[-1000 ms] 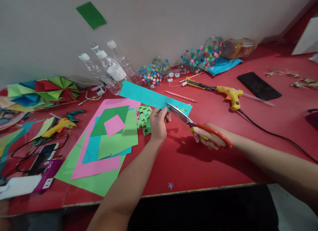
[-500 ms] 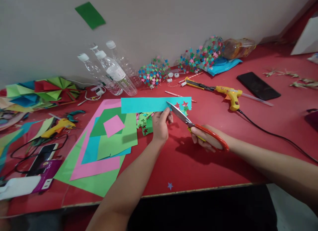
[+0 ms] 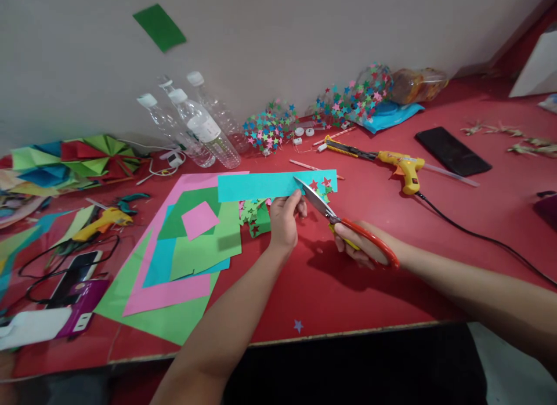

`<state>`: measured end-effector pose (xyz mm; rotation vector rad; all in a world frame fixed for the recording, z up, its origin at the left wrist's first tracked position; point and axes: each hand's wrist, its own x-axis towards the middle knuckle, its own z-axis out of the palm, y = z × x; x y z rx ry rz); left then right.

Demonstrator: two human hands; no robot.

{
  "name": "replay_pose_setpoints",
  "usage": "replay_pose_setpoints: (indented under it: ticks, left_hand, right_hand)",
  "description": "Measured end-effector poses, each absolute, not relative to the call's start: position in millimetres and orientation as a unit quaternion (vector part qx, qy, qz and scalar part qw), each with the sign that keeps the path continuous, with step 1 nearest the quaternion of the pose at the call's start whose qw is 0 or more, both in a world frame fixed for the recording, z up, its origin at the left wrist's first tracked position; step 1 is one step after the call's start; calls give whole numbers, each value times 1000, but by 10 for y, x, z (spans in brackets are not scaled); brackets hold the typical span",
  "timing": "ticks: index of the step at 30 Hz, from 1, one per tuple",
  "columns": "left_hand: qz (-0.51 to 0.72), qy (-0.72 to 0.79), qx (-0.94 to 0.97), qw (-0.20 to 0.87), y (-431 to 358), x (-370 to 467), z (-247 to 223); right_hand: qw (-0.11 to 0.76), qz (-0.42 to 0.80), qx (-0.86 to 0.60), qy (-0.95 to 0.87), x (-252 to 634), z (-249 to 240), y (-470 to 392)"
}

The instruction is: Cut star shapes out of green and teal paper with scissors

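A long blue paper strip [image 3: 256,186] with star-shaped holes near its right end is pinched at its lower edge by my left hand [image 3: 287,216]. My right hand [image 3: 354,245] is wrapped round the handles of the red-handled scissors [image 3: 319,202], whose blades lie against the strip just above my left fingertips. Small green and pink paper stars [image 3: 253,210] and a dark green piece sit just below the strip. Left of my left hand is a stack of coloured sheets [image 3: 200,266] with a pink square [image 3: 199,220] on top.
Plastic bottles [image 3: 204,126] and star-covered clear balls [image 3: 267,129] line the wall. A yellow glue gun [image 3: 404,167], a cutter [image 3: 343,148] and a black phone [image 3: 452,151] lie to the right. Another glue gun [image 3: 102,222] and a purple device [image 3: 85,303] are on the left.
The blue strip and my left hand have shifted slightly right, and the strip's left end has dipped a little. The scissors have moved very little.
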<state>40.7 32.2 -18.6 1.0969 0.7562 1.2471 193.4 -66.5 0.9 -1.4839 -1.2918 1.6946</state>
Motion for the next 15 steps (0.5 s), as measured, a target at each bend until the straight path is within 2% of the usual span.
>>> replay_pose_setpoints:
  ticks: [15]
  left_hand:
    - [544,329,476,608,339,390,-163]
  right_hand:
    - [262,589,-594,-481,1955,60,-643]
